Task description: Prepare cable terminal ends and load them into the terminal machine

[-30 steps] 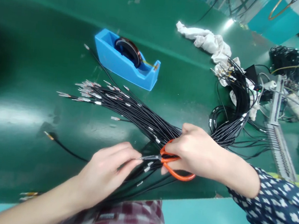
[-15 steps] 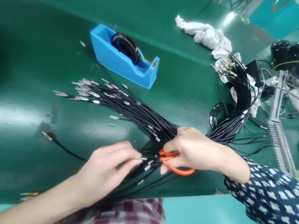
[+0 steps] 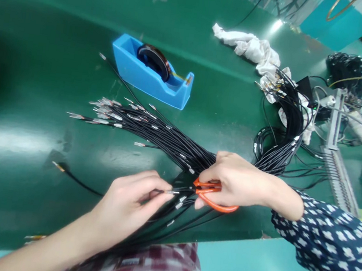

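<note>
Room: a green work table [image 3: 226, 97] fills most of the view, with crowded equipment at the far right.
Left hand: this hand [image 3: 136, 196] pinches one thin black cable [image 3: 171, 192] between thumb and finger, near its pale piece.
Right hand: this hand [image 3: 237, 178] is closed around the orange-handled scissors [image 3: 220, 207], just beside the pinched cable; how the blades stand I cannot tell.
Cable bundle: the big bundle [image 3: 164, 135] lies beyond both hands, its pale ends pointing left.
Tape dispenser: the blue dispenser [image 3: 142, 77] stands behind the bundle, with amber tape on its roll.
Seemingly done: one separate cable [image 3: 75, 177] at the left has an amber end, so I judge it is finished.
Seemingly left: the pinched cable is, in my judgement, halfway; the bundle's pale ends look mostly not yet handled.
</note>
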{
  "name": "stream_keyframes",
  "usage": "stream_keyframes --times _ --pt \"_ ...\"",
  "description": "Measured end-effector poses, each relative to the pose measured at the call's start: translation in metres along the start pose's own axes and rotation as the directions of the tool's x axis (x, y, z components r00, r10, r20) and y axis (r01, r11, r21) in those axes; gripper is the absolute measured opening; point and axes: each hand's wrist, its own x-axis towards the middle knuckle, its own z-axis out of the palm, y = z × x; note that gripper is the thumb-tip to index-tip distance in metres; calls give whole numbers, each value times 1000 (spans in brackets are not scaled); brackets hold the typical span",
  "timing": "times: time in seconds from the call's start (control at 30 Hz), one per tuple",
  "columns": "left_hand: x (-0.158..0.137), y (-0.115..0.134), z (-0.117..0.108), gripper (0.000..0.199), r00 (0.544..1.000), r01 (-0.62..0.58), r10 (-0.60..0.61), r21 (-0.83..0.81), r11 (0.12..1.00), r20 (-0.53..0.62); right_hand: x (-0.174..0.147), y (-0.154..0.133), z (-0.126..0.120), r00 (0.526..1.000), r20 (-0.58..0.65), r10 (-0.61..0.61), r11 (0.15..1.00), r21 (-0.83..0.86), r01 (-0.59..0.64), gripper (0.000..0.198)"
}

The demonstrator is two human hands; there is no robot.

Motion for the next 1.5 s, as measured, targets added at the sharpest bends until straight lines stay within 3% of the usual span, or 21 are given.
stream_keyframes --times 0.47,0.73,0.8,0.87,0.97,1.03,1.13,1.23,1.3,1.37,1.5 --pt "1 2 -1 8 1000 -6 6 7 1000 16 2 -7 -1 997 -46 -58 987 -155 50 49" --pt "1 -2 2 6 1000 24 -24 -34 999 8 5 0 0 999 -31 -44 998 -42 43 47" --pt "2 -5 -1 6 998 60 -61 -32 998 -17 5 15 -1 996 -87 18 1000 -23 -21 47" --pt "6 -9 -9 10 997 65 -64 6 998 -44 5 35 -2 964 -211 163 975 -112 -190 42" --pt "11 -17 -31 18 995 79 -74 80 994 -66 7 64 -5 856 -331 397 804 -324 -499 22" --pt "13 -20 -47 22 983 173 -170 30 985 -74 10 75 -8 820 -296 491 721 -391 -572 17" --pt "16 -24 -58 30 916 363 -397 -299 882 -61 23 76 -23 831 -277 482 736 -387 -556 16" --pt "21 -29 -49 34 851 416 -525 -620 665 8 51 67 -50 819 -484 309 841 -262 -473 19" --pt "25 -36 -37 35 837 440 -539 -696 567 90 76 63 -70 757 -610 233 907 -145 -396 19" --pt "28 -46 -26 36 830 473 -534 -713 518 162 100 62 -87 738 -628 247 938 -36 -345 20" --pt "30 -67 -17 36 833 477 -518 -723 499 192 132 67 -105 798 -527 292 949 54 -312 20"
